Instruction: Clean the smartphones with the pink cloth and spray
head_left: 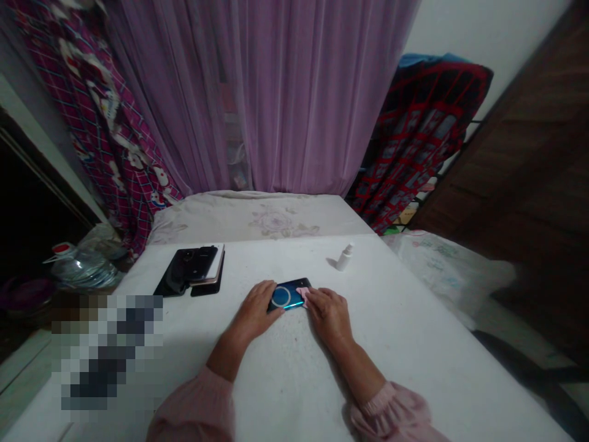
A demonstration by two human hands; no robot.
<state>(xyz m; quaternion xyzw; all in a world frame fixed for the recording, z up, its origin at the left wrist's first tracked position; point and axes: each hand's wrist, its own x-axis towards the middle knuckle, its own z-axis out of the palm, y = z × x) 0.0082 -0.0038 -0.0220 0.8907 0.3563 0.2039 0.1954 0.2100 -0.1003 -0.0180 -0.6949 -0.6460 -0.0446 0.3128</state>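
A glossy blue phone, flat and rectangular, is at the middle of the white table, a pale ring on its upturned face. The left hand grasps its left end, thumb along the near edge, fingers at the far edge. The right hand pinches a soft pink cloth against the right end (cloth and fingers hide part of it). Far left: smooth dark devices, piled, with a white slab among them. Far right of the phone: a small white bottle, standing, nozzle narrow, contents not visible. Floral fabric covers the far end; a pleated purple curtain hangs beyond. Left of the table: a clear plastic jug, red-capped, fill level unclear. Right: a crinkled translucent bag, contents indistinct.
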